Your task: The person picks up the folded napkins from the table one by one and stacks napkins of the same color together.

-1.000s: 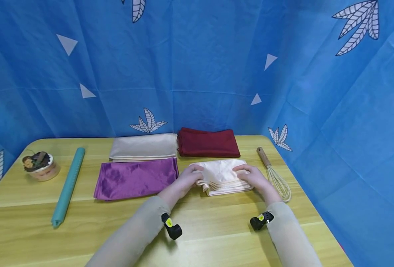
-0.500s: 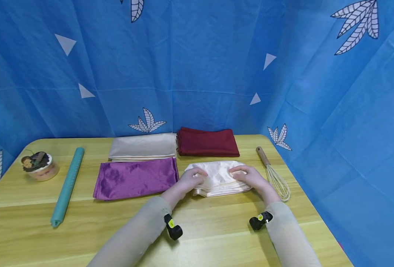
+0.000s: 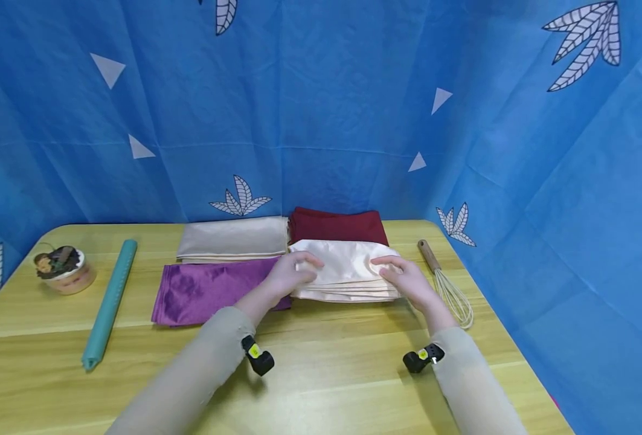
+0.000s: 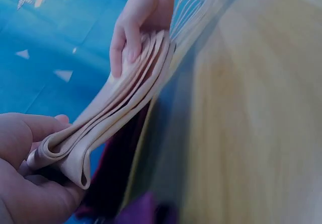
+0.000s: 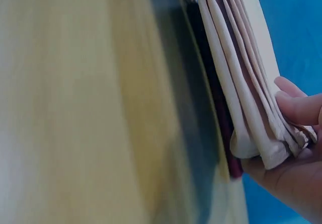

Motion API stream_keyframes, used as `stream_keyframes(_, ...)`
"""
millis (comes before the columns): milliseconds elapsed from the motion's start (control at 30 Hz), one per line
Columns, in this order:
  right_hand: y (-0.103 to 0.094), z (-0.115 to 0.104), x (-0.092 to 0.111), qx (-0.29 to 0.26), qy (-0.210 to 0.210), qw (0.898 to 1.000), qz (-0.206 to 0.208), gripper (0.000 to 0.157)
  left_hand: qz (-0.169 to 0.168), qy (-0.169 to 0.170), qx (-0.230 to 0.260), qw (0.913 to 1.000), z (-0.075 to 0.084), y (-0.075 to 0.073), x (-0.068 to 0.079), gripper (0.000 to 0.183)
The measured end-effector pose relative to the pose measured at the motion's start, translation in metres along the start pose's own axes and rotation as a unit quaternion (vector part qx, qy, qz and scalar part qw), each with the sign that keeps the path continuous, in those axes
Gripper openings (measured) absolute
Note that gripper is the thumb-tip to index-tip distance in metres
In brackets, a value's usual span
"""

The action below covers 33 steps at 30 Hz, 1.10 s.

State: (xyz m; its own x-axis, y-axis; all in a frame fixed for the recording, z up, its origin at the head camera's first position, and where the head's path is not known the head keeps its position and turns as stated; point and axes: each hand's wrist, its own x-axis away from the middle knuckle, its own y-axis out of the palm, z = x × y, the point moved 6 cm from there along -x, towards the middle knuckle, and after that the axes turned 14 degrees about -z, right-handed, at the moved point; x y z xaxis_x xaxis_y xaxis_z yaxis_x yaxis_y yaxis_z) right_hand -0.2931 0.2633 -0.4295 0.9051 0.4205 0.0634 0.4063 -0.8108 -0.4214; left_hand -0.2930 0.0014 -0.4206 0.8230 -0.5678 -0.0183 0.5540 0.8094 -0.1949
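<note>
A folded cream satin cloth (image 3: pixel 348 263) is held off the table between both hands, its layered folds facing me. My left hand (image 3: pixel 292 273) grips its left end, fingers over the top and the rest beneath, as the left wrist view shows with the looped folds (image 4: pixel 75 158). At the other end my right hand (image 3: pixel 407 281) pinches the cloth between fingers above and below. Behind it, partly covered, lies a folded dark red cloth (image 3: pixel 337 225). A folded purple cloth (image 3: pixel 206 293) lies to the left, partly behind my left hand, below a folded pale grey-beige cloth (image 3: pixel 234 235).
On the right of the wooden table (image 3: pixel 326 362) lies a whisk (image 3: pixel 446 284), near my right wrist. A teal roll (image 3: pixel 110 305) and a dessert cup (image 3: pixel 66 270) are at the left. Blue curtains (image 3: pixel 353 109) with leaf prints hang behind and to the right.
Both hands have raised the cream cloth from the table and moved it back and slightly left. It now overlaps the dark red cloth in view, and my left arm covers part of the purple one.
</note>
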Motion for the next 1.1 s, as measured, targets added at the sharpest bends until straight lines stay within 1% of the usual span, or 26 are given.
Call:
stream_keyframes(100, 0.011, -0.015, -0.015, -0.015, -0.013, 1.0, -0.014, 0.028, 0.014, -0.004, -0.004, 0.9999, -0.001, -0.026, 0.007, 0.026)
stream_keyframes(167, 0.021, -0.027, -0.028, -0.023, -0.026, 0.999, -0.029, 0.03, 0.028, -0.013, -0.012, 0.9995, -0.002, -0.045, 0.013, 0.028)
stream_keyframes(233, 0.032, -0.043, -0.04, -0.019, -0.035, 0.998, -0.044, 0.032, 0.049, -0.025, -0.022, 0.9983, -0.004, -0.067, 0.02, 0.03)
stream_keyframes(300, 0.043, -0.055, -0.058, -0.006, -0.045, 0.998, -0.047, 0.032, 0.079, -0.043, -0.033, 0.9954, -0.007, -0.091, 0.029, 0.031)
stream_keyframes(367, 0.055, -0.066, -0.076, 0.011, -0.05, 0.998, -0.046, 0.033, 0.114, -0.062, -0.042, 0.9906, -0.011, -0.115, 0.038, 0.032)
stream_keyframes(433, 0.067, -0.077, -0.093, 0.038, -0.058, 0.997, -0.039, 0.034, 0.15, -0.081, -0.054, 0.9839, -0.016, -0.137, 0.048, 0.032)
stream_keyframes(467, 0.073, -0.078, -0.103, 0.054, -0.058, 0.996, -0.034, 0.035, 0.165, -0.092, -0.06, 0.9802, -0.02, -0.147, 0.052, 0.033)
stream_keyframes(567, 0.091, -0.091, -0.124, 0.096, -0.054, 0.994, -0.025, 0.038, 0.198, -0.109, -0.068, 0.9718, -0.027, -0.17, 0.064, 0.035)
stream_keyframes(700, 0.109, -0.102, -0.151, 0.143, -0.047, 0.989, -0.015, 0.043, 0.232, -0.117, -0.078, 0.9625, -0.031, -0.193, 0.071, 0.037)
stream_keyframes(767, 0.115, -0.107, -0.163, 0.179, -0.049, 0.983, -0.002, 0.046, 0.243, -0.115, -0.084, 0.9595, -0.032, -0.2, 0.071, 0.039)
stream_keyframes(800, 0.118, -0.107, -0.168, 0.196, -0.048, 0.979, 0.004, 0.048, 0.248, -0.115, -0.096, 0.957, -0.032, -0.204, 0.07, 0.039)
stream_keyframes(867, 0.125, -0.109, -0.176, 0.219, -0.045, 0.975, 0.011, 0.054, 0.258, -0.115, -0.126, 0.9511, -0.033, -0.21, 0.07, 0.04)
stream_keyframes(933, 0.132, -0.109, -0.182, 0.234, -0.04, 0.971, 0.013, 0.06, 0.263, -0.114, -0.168, 0.9432, -0.034, -0.214, 0.07, 0.039)
stream_keyframes(1000, 0.138, -0.108, -0.185, 0.235, -0.029, 0.971, 0.01, 0.063, 0.278, -0.108, -0.219, 0.9291, -0.035, -0.218, 0.071, 0.038)
stream_keyframes(1033, 0.141, -0.107, -0.186, 0.237, -0.023, 0.971, 0.011, 0.064, 0.281, -0.1, -0.239, 0.9241, -0.034, -0.219, 0.071, 0.037)
stream_keyframes(1100, 0.145, -0.107, -0.186, 0.25, -0.012, 0.968, 0.013, 0.064, 0.282, -0.08, -0.27, 0.9171, -0.034, -0.221, 0.071, 0.037)
